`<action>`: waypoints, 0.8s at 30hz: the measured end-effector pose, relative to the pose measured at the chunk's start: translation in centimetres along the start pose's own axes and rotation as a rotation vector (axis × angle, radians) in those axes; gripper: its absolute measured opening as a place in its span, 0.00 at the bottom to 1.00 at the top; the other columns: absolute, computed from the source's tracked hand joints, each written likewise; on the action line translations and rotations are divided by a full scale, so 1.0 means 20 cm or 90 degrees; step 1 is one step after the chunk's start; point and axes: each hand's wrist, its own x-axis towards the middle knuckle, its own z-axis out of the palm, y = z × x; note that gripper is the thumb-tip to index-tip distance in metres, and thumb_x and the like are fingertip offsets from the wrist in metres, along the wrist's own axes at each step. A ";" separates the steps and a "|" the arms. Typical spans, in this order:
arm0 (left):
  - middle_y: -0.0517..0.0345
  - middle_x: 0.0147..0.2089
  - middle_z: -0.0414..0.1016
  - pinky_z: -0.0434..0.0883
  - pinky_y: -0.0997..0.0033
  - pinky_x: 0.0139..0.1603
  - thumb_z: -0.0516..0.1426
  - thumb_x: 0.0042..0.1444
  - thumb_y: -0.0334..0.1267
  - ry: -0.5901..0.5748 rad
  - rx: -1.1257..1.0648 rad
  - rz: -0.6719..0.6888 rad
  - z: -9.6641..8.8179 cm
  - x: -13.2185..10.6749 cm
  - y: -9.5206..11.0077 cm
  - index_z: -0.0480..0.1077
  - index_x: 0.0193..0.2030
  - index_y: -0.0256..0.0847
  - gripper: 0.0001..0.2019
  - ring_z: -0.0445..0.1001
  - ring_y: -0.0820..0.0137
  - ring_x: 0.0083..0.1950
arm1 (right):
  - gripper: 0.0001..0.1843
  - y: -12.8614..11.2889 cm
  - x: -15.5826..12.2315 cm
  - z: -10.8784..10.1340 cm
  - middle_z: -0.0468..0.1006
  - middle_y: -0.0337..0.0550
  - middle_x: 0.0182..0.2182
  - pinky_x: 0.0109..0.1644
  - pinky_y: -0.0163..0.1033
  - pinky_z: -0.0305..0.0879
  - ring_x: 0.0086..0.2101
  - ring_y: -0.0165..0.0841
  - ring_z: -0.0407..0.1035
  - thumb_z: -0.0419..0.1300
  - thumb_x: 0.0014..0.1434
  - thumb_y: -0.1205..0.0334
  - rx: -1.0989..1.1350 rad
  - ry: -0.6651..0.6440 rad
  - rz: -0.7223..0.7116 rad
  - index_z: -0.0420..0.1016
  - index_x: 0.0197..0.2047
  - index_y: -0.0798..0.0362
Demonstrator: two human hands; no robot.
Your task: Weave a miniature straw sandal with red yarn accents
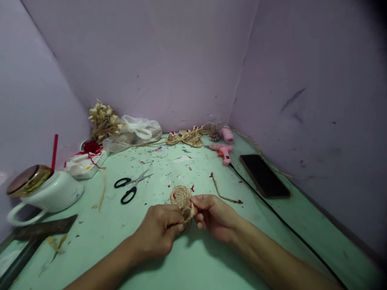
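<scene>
A coiled piece of braided straw cord (pixel 180 194) with small red bits on it is held just above the green table, its upper round part showing between my hands. My left hand (pixel 161 227) is closed on its lower left side, thumb and fingers pinching the coil. On the other side my right hand (pixel 213 213) pinches a loose end of the braid at the coil's right edge. The fingers hide much of the lower part. A short braided cord (pixel 222 195) with red-tied ends lies to the right of the coil.
Black-handled scissors (pixel 133 185) lie left of my hands. A pink glue gun (pixel 223 151) trails a black cable past a phone (pixel 264 176). Farther left are a white mug (pixel 57 193) and a hammer-like tool (pixel 45 229). Straw pieces (pixel 190 138) and a plastic bag (pixel 139 131) lie behind.
</scene>
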 end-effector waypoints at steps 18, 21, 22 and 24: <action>0.60 0.24 0.62 0.56 0.75 0.28 0.48 0.51 0.28 -0.069 0.224 0.060 -0.04 0.00 -0.06 0.59 0.19 0.37 0.11 0.62 0.74 0.27 | 0.07 -0.09 0.02 -0.06 0.70 0.39 0.19 0.19 0.27 0.65 0.18 0.23 0.65 0.60 0.50 0.64 -0.074 0.160 -0.189 0.71 0.26 0.60; 0.61 0.22 0.60 0.55 0.76 0.28 0.49 0.51 0.29 -0.098 0.240 0.073 -0.07 0.00 -0.04 0.58 0.19 0.37 0.11 0.61 0.75 0.26 | 0.09 -0.09 0.01 -0.05 0.66 0.36 0.14 0.19 0.26 0.65 0.14 0.21 0.61 0.56 0.54 0.67 -0.027 0.120 -0.115 0.70 0.24 0.60; 0.61 0.22 0.60 0.55 0.76 0.28 0.49 0.51 0.29 -0.109 0.245 0.081 -0.08 0.00 -0.04 0.58 0.19 0.37 0.11 0.60 0.75 0.26 | 0.10 -0.08 0.00 -0.05 0.65 0.35 0.13 0.18 0.26 0.65 0.13 0.20 0.59 0.55 0.55 0.68 0.002 0.097 -0.080 0.70 0.23 0.61; 0.61 0.23 0.61 0.55 0.76 0.28 0.49 0.51 0.29 -0.125 0.251 0.092 -0.09 0.00 -0.03 0.60 0.20 0.37 0.10 0.61 0.75 0.26 | 0.12 -0.08 -0.01 -0.04 0.63 0.33 0.12 0.16 0.24 0.63 0.11 0.18 0.56 0.53 0.56 0.69 0.074 0.052 0.001 0.70 0.23 0.61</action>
